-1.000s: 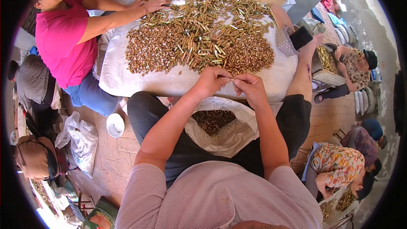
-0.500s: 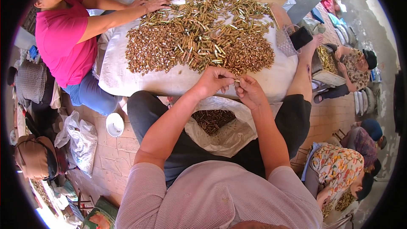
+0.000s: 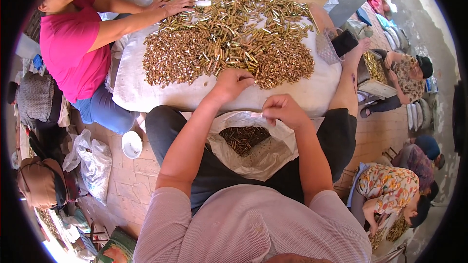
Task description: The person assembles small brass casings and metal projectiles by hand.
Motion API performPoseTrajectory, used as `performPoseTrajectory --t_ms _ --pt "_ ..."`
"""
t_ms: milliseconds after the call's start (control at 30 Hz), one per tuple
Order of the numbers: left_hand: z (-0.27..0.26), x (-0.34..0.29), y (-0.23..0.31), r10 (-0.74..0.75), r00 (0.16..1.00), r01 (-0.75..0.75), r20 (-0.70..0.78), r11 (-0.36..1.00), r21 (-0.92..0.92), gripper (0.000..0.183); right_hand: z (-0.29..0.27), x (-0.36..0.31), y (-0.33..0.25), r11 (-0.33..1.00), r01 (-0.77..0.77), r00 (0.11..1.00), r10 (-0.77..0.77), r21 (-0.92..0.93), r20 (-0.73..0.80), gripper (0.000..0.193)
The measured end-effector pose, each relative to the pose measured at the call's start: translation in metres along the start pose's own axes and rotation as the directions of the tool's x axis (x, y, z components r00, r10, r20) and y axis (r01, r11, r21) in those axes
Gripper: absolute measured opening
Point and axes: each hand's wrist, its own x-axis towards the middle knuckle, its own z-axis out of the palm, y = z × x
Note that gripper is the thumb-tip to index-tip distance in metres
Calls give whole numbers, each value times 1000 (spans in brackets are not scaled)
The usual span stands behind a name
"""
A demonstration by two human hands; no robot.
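The left hand [image 3: 233, 85] and right hand [image 3: 285, 110] have parted, left fingers seemingly pinching a brass-coloured piece [image 3: 255, 82], right fingers' grip unclear, best kept over the sack [image 3: 279, 145].

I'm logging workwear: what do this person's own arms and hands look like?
Short, pale mauve-grey sleeves with a fine textured weave; the arms are bare below. The left hand and right hand wear no gloves, and no watch or bracelet shows at either wrist.

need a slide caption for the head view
Left hand beside heaped golden metal parts on a pale table, right hand near an open whitish sack of small pieces.
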Motion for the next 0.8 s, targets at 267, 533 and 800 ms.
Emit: performPoseTrajectory --t_ms 267,533,800 --pt "27 5 -11 292 955 -218 -53 812 542 15 -45 23 35 688 37 913 -318 -725 -255 9" --pt "37 7 -5 336 942 -226 18 592 774 11 -33 43 43 376 71 778 -600 -924 -184 12" --pt "30 12 -2 400 915 -289 -48 735 614 9 -25 41 39 274 64 760 -637 -959 -131 7"
